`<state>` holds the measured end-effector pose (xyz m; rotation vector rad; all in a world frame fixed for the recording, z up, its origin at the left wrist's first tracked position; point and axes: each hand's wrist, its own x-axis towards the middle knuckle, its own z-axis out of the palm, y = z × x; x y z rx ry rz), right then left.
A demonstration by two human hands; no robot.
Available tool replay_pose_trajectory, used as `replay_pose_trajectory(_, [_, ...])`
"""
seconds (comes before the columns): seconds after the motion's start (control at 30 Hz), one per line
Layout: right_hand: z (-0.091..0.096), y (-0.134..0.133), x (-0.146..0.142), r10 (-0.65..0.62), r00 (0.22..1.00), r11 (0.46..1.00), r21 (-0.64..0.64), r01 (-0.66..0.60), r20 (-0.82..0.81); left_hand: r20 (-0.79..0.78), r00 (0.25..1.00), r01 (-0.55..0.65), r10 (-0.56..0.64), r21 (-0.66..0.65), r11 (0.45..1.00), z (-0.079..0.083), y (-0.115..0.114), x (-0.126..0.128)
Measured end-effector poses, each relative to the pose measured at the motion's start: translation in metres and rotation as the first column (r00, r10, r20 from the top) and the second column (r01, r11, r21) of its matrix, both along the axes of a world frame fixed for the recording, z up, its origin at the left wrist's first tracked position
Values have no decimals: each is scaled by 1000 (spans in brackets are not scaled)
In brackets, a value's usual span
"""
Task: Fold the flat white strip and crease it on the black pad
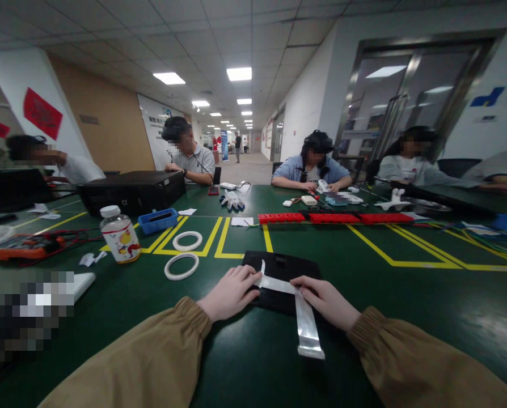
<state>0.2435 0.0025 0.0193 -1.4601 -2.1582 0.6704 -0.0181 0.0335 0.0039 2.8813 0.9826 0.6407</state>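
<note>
A silver flat strip, like a ribbon cable, lies bent across a black flat panel in front of me. My left hand has its finger and thumb at the strip's left end, where a narrow pale piece curls upward. At the bend, my right hand pinches the strip between thumb and fingers. From there the strip's free length hangs toward me over the panel's near edge, ending in a wider flat end. The fingertips partly cover the strip.
Two white tape rolls, a supplement bottle and a blue tray sit to the left. An orange multimeter lies farther left. Red strips run across the table beyond the panel. Several people work around the table.
</note>
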Motion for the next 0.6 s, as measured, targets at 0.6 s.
replay_pose_trajectory(0.6, [-4, 7, 0, -67, 898, 964, -260, -54, -434, 22, 996, -82, 82, 3, 997, 2, -2, 5])
